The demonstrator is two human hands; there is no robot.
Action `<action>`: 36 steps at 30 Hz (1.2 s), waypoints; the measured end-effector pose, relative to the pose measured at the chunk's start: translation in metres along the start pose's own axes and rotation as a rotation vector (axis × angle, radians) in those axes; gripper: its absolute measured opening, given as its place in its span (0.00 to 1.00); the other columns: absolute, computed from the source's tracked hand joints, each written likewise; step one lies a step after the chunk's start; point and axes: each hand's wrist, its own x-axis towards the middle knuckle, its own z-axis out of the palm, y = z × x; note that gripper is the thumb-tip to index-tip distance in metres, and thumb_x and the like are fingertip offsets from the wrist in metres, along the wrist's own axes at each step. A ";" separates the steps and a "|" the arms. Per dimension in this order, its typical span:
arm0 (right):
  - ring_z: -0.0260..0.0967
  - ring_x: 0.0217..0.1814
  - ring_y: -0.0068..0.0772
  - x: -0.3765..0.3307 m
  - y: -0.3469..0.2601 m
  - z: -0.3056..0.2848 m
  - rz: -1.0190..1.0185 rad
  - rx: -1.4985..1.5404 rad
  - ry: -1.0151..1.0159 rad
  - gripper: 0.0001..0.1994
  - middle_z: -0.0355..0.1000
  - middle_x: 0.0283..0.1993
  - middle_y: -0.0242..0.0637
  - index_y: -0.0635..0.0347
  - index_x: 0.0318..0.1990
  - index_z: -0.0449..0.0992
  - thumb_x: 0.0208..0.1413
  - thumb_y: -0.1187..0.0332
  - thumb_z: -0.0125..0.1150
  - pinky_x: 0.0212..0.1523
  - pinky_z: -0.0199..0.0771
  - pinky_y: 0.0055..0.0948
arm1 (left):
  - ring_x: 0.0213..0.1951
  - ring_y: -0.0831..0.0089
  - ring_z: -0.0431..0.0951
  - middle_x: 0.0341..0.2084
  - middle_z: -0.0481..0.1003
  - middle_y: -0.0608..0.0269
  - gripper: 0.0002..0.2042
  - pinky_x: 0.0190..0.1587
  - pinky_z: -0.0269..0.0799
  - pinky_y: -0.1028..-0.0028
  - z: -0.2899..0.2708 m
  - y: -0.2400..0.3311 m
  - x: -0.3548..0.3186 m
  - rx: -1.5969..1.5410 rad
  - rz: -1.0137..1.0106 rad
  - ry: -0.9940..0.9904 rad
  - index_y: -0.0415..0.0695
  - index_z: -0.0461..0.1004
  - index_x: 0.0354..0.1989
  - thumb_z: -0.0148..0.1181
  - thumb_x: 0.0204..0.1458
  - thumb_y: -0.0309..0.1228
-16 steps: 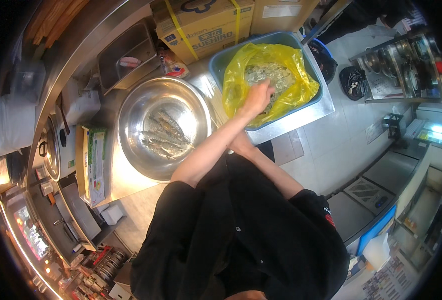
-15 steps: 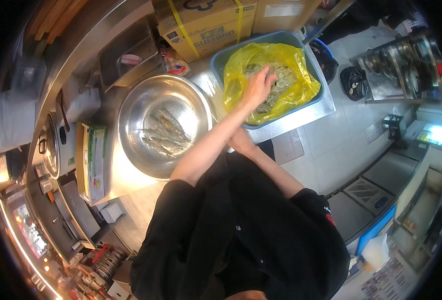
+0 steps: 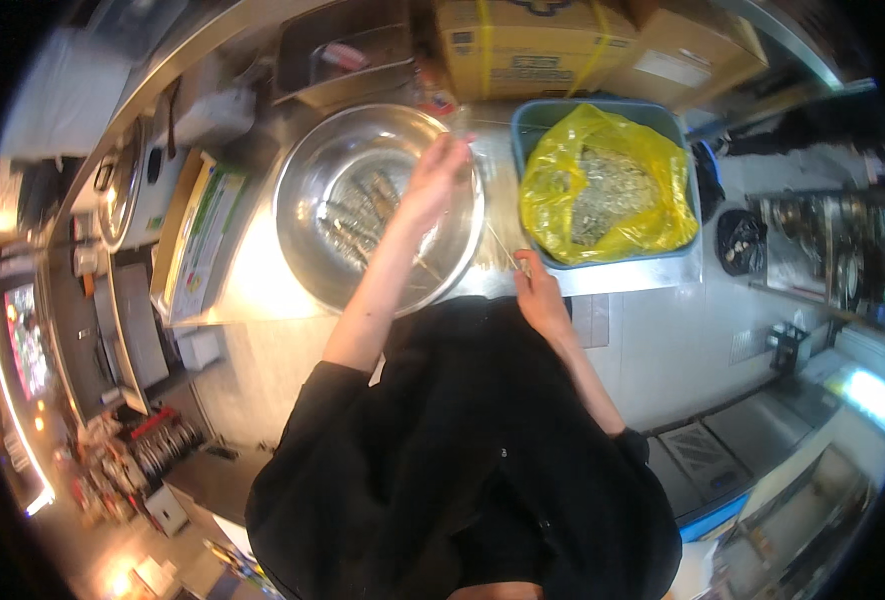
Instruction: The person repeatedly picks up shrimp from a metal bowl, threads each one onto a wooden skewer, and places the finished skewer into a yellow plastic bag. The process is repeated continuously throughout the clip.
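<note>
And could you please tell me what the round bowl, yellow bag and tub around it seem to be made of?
Round bowl: probably polished stainless steel; it throws bright highlights.
Yellow bag: thin, glossy plastic film, judging by its creases and sheen.
Tub: likely smooth, blue-grey moulded plastic, given its rounded corners, though coated metal is possible.

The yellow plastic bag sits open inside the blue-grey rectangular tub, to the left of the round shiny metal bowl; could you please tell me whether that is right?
Not quite, the side is wrong: the head view shows the yellow plastic bag sitting open inside the blue-grey rectangular tub, to the right of the round shiny metal bowl.
</note>
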 end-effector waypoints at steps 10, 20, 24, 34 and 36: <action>0.66 0.19 0.43 0.018 -0.097 0.024 -0.380 0.024 -0.065 0.12 0.66 0.20 0.48 0.55 0.52 0.73 0.63 0.73 0.50 0.26 0.65 0.36 | 0.48 0.73 0.72 0.45 0.74 0.61 0.18 0.53 0.66 0.72 -0.113 -0.060 -0.067 0.155 0.253 0.290 0.36 0.69 0.55 0.52 0.63 0.34; 0.72 0.28 0.57 0.025 -0.128 0.035 -0.416 -0.147 -0.172 0.16 0.72 0.26 0.54 0.49 0.55 0.77 0.61 0.74 0.52 0.30 0.69 0.45 | 0.40 0.81 0.72 0.37 0.74 0.68 0.14 0.44 0.68 0.78 -0.104 -0.036 -0.067 0.019 0.420 0.246 0.36 0.69 0.54 0.53 0.63 0.31; 0.73 0.29 0.56 0.038 -0.117 0.042 -0.566 -0.176 -0.077 0.17 0.72 0.27 0.55 0.48 0.54 0.77 0.59 0.74 0.52 0.29 0.70 0.45 | 0.40 0.81 0.71 0.37 0.74 0.67 0.14 0.45 0.68 0.77 -0.101 -0.039 -0.066 -0.070 0.395 0.154 0.38 0.69 0.53 0.53 0.63 0.31; 0.70 0.23 0.55 0.023 -0.108 0.051 -0.506 -0.199 -0.141 0.18 0.68 0.21 0.54 0.48 0.55 0.77 0.59 0.75 0.52 0.26 0.67 0.44 | 0.35 0.77 0.66 0.37 0.68 0.67 0.08 0.34 0.63 0.77 -0.094 -0.043 -0.061 -0.826 0.368 0.036 0.46 0.67 0.48 0.53 0.64 0.32; 0.69 0.22 0.55 0.017 -0.108 0.052 -0.486 -0.167 -0.154 0.18 0.68 0.21 0.54 0.49 0.55 0.77 0.59 0.76 0.52 0.26 0.67 0.43 | 0.35 0.77 0.65 0.37 0.67 0.68 0.09 0.33 0.61 0.77 -0.095 -0.043 -0.061 -0.834 0.370 0.060 0.46 0.66 0.48 0.53 0.64 0.33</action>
